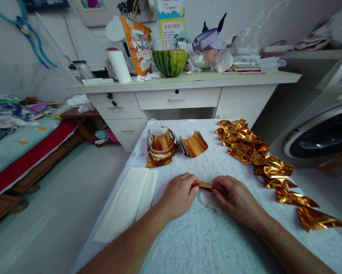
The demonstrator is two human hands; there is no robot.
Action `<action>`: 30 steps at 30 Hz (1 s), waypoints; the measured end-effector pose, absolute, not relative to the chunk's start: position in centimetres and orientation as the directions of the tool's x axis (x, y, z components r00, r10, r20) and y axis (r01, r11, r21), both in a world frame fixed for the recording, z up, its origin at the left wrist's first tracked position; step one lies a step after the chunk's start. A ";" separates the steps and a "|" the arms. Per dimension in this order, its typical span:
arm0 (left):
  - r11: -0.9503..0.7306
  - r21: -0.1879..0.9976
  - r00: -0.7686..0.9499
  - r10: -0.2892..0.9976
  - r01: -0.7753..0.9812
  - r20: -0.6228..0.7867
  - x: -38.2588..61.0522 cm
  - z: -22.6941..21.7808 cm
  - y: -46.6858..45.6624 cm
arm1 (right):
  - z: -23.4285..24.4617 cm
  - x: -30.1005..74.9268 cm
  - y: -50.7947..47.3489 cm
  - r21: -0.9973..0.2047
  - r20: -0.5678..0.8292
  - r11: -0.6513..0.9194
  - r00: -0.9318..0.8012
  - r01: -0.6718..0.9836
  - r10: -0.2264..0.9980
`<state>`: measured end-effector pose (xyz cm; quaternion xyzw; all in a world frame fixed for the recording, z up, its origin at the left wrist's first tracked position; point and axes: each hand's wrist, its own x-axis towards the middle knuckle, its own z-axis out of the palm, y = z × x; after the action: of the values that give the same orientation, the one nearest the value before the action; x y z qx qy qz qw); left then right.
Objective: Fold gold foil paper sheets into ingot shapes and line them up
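Left hand and right hand each pinch one end of a small gold foil strip over the quilted cloth. Curved foil sheets lie beyond; row of twisted foil pieces at right

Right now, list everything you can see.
table: one, pale blue, centre
foil strip: one, gold, mid-table
foil stacks: two, gold, table's far side
foil pieces: over ten, gold, table's right
pale sheets: uncounted, cream, table's left
desk: one, white, behind table
watermelon: one, green, desktop
pouch: one, orange, desktop
roll: one, white, desktop
clutter: many, mixed, desktop
washing machine: one, grey, right
bed: one, mixed, left
left hand: one, bare, strip's left
right hand: one, bare, strip's right
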<state>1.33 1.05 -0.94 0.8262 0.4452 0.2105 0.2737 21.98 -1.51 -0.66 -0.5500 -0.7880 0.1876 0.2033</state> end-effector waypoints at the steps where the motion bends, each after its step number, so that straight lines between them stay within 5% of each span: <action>1: -0.451 0.646 0.514 0.852 0.616 0.105 1.3 -0.9 1.0 | -0.7 22.0 -1.5 -0.523 0.107 0.314 -0.305 0.792 0.946; 30: -0.410 0.662 0.428 0.892 0.628 0.146 1.6 -1.3 0.8 | -0.6 21.9 -1.7 -0.587 0.110 0.261 -0.244 0.766 0.964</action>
<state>1.62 0.77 -1.34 0.8022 0.4736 0.2479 0.2660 21.86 -1.73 -0.56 -0.5696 -0.7594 0.2125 0.2320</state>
